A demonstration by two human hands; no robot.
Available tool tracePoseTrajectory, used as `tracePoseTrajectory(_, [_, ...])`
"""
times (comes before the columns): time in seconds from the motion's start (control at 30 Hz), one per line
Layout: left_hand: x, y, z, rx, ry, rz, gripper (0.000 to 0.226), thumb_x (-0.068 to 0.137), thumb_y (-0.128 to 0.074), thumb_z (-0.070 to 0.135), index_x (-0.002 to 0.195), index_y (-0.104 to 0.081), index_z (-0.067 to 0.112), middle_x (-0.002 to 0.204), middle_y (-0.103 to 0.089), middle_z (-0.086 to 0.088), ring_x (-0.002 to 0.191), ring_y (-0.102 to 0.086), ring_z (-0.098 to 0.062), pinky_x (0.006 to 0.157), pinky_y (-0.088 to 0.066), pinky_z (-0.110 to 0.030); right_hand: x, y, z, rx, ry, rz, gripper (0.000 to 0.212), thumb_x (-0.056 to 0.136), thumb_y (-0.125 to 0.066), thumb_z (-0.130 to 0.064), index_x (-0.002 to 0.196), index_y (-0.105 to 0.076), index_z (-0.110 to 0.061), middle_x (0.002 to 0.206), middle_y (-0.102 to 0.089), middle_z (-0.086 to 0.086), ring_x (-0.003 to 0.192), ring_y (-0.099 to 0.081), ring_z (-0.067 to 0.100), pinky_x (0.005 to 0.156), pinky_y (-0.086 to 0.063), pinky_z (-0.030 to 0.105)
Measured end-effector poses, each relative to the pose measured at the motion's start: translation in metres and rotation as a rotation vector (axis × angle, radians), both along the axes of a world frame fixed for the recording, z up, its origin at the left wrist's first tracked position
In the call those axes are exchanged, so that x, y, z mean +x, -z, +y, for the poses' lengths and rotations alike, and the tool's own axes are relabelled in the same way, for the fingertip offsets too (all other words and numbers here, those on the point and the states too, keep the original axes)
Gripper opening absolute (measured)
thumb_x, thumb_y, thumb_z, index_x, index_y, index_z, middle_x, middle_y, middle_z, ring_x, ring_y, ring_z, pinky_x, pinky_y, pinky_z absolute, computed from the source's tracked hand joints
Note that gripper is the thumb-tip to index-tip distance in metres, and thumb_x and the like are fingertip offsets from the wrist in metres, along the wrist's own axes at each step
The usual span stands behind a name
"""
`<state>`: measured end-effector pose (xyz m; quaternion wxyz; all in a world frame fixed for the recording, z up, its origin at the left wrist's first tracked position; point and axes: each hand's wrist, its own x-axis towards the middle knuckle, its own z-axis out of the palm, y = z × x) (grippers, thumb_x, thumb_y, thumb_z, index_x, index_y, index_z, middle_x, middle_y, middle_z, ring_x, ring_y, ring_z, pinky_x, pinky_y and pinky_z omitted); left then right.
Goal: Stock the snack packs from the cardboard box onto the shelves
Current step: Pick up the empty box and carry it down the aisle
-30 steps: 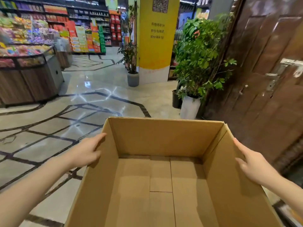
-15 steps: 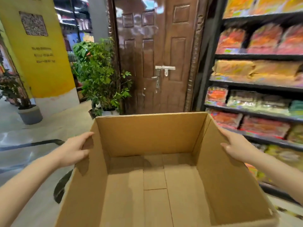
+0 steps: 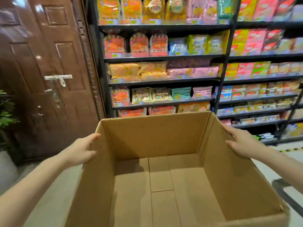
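Head view: my left hand (image 3: 80,150) and right hand (image 3: 242,141) press flat, fingers spread, against opposite outer walls of the cardboard box (image 3: 157,136), holding it before the shelves (image 3: 164,58) stocked with snack packs (image 3: 139,43).

Bright, even store lighting from overhead. Glare spots on the glossy brown door (image 3: 49,66). Soft shadow inside the cardboard box (image 3: 157,141) at its far wall. Shelves (image 3: 164,58) motion-blurred, labels unreadable. Wide-angle bending at edges.
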<state>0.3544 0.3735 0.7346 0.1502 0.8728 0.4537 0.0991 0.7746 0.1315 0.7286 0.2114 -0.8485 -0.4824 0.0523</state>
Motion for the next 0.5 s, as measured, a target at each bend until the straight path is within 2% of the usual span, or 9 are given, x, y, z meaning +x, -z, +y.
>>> tracePoseTrajectory(0.03, [0.027,-0.001,0.003,0.012,0.047,-0.003,0.063,0.085,-0.056,0.008,0.143,-0.031,0.015,0.134,-0.052,-0.008,0.117,-0.052,-0.022,0.097,-0.041,-0.028,0.017,0.001,-0.013,-0.002,0.037,0.010,0.072,0.091,-0.050,-0.007,0.147,-0.014,-0.033,0.134,-0.052,0.008,0.115,-0.053,0.027,0.091,-0.047,0.036])
tracePoseTrajectory(0.17, [0.141,-0.003,0.008,0.034,0.215,-0.008,0.066,0.081,-0.056,0.001,0.142,-0.032,0.009,0.137,-0.049,-0.010,0.122,-0.048,-0.022,0.098,-0.035,-0.024,0.081,0.002,-0.066,-0.011,0.180,0.043,0.072,0.094,-0.047,-0.008,0.147,-0.007,-0.036,0.117,-0.059,0.001,0.096,-0.061,0.023,0.080,-0.054,0.040])
tracePoseTrajectory(0.3, [0.253,0.001,0.009,0.049,0.391,-0.006,0.070,0.080,-0.056,0.011,0.144,-0.028,0.009,0.144,-0.041,-0.009,0.128,-0.043,-0.021,0.104,-0.031,-0.024,0.141,0.007,-0.115,0.011,0.356,0.026,0.068,0.093,-0.048,-0.007,0.148,-0.012,-0.026,0.130,-0.055,0.009,0.108,-0.057,0.026,0.084,-0.049,0.032])
tracePoseTrajectory(0.37, [0.305,0.003,0.005,0.054,0.457,-0.001,0.069,0.084,-0.056,0.007,0.146,-0.024,0.009,0.145,-0.039,-0.009,0.129,-0.043,-0.022,0.103,-0.031,-0.024,0.169,0.007,-0.140,0.020,0.417,0.021,0.069,0.092,-0.048,-0.005,0.148,-0.012,-0.024,0.135,-0.051,0.009,0.113,-0.054,0.026,0.086,-0.046,0.030])
tracePoseTrajectory(0.43, [0.354,0.005,-0.001,0.060,0.523,-0.002,0.072,0.085,-0.055,0.006,0.147,-0.020,0.010,0.147,-0.036,-0.010,0.131,-0.040,-0.023,0.105,-0.029,-0.024,0.191,0.006,-0.166,0.044,0.463,0.034,0.070,0.092,-0.048,-0.004,0.148,-0.014,-0.026,0.135,-0.051,0.008,0.112,-0.054,0.026,0.082,-0.045,0.026])
tracePoseTrajectory(0.5, [0.399,0.005,-0.009,0.051,0.590,-0.010,0.075,0.083,-0.055,0.014,0.148,-0.018,0.010,0.149,-0.033,-0.010,0.133,-0.038,-0.023,0.107,-0.026,-0.025,0.210,0.004,-0.189,0.077,0.502,0.015,0.070,0.090,-0.048,0.000,0.147,-0.016,-0.026,0.133,-0.053,0.009,0.112,-0.054,0.026,0.077,-0.039,0.022])
